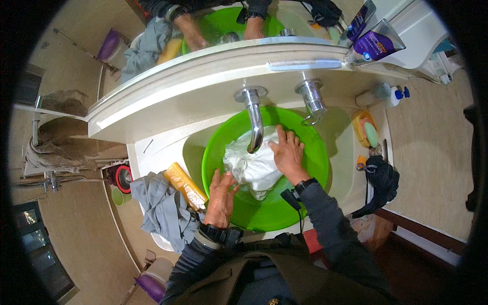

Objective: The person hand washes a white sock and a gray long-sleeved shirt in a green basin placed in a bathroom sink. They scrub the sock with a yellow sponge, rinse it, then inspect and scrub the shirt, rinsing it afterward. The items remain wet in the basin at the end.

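A bunched white cloth [259, 166] lies wet in a green plastic basin [267, 219], which sits inside the washbasin [341, 171]. My right hand [288, 154] rests at the cloth's right edge, fingers spread and pointing toward the wall. At the basin's left rim is my left hand [221, 196], its fingers apart beside the cloth and nothing in its grip. The chrome spout [254, 120] reaches over the cloth and hides part of it. Whether the right fingertips press on the cloth or only lie over it is hard to tell.
Grey fabric [162, 206] and a yellow plastic packet [187, 187] lie on the left counter. A tap handle [312, 99] projects at the right. Soap [370, 133] in a dish and a black cloth item [381, 183] line the right edge. A comb [305, 65] lies on the mirror ledge.
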{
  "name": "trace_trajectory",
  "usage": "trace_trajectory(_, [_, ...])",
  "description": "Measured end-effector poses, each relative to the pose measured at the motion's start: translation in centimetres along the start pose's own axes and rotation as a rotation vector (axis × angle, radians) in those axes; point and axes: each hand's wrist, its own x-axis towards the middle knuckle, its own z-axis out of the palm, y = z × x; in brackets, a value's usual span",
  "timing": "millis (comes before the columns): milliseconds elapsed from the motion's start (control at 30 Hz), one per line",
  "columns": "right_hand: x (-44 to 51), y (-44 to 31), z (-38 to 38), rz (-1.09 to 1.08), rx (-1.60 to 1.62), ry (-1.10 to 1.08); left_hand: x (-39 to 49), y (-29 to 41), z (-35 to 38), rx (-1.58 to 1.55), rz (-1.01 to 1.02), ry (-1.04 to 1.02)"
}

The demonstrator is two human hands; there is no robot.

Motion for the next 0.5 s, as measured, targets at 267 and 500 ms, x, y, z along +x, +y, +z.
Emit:
trace_trajectory(267, [-4.1,-4.6,-1.3,-0.145,1.011,-0.736,3.4,-3.5,-0.5,-0.197,-0.138,-0.095])
trace_trajectory(500, [-6.3,-7.4,-2.1,-0.34,0.559,-0.165,1.1,-2.7,1.0,-0.109,-0.048,-0.098])
